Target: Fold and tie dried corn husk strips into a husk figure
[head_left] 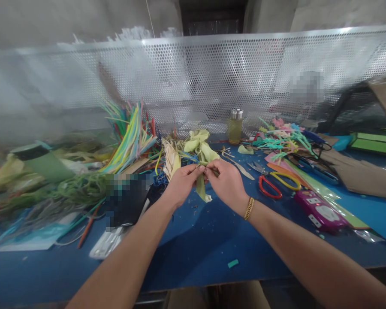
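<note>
In the middle of the head view, both hands meet at a pale green leafy piece (200, 189) that looks like dried husk or crepe paper. My left hand (184, 182) pinches it with thumb and forefinger. Pressed close beside it, my right hand (227, 180) grips the same piece, fingers closed; a gold bracelet (249, 209) circles that wrist. Broad pale green petals (197, 141) spread above the fingertips, seemingly part of the piece. Dry tan husks (171, 159) lie just left of it. Scissors (270, 186) with one red and one yellow handle rest to the right.
Colourful strips (128, 137) stand bundled at left, near tangled green cord (83, 189) and a dark pouch (128, 199). A lidded bottle (235, 127) stands behind. Pastel flower stems (283, 137), a magenta case (320, 210) and cardboard (357, 171) lie right. A perforated metal panel (212, 68) bounds the blue table (196, 257).
</note>
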{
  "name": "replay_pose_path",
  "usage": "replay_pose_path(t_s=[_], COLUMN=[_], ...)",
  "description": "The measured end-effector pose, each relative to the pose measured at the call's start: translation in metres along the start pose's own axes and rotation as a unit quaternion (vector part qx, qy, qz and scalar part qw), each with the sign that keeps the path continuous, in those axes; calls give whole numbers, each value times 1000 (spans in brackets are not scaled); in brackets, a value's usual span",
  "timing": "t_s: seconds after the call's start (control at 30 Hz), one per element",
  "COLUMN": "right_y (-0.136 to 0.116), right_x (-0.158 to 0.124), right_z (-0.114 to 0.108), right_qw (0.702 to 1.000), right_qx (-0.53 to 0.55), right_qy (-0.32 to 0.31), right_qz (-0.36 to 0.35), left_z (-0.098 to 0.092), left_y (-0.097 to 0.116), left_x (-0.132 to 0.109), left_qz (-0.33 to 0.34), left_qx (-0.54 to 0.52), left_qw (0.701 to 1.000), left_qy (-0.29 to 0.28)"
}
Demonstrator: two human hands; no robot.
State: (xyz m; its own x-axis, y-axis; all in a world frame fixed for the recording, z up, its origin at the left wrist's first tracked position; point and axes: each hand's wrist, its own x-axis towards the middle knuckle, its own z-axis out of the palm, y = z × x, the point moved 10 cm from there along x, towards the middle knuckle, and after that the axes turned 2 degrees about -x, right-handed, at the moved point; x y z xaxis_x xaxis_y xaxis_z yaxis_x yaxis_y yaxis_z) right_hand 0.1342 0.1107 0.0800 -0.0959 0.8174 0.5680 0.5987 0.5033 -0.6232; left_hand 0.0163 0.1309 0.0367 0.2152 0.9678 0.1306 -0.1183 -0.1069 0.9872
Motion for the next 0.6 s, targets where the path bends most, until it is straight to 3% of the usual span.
replay_pose_path(t_s=[0.23,0.47,0.6], right_y=[4,8,18], right_x=[3,8,11], right_z=[-8,-13,-12], right_qw=[999,999,999], right_qx=[-5,-24,-15], right_qy=[34,36,31], right_qz=[6,-22,-10], left_z=[-3,-29,-41], left_y=[-2,-14,-10], left_x=[-1,2,1], left_qz=[-10,-48,-44], left_qx=[-24,-187,-219], left_qw=[999,972,958], left_qy=[25,135,182])
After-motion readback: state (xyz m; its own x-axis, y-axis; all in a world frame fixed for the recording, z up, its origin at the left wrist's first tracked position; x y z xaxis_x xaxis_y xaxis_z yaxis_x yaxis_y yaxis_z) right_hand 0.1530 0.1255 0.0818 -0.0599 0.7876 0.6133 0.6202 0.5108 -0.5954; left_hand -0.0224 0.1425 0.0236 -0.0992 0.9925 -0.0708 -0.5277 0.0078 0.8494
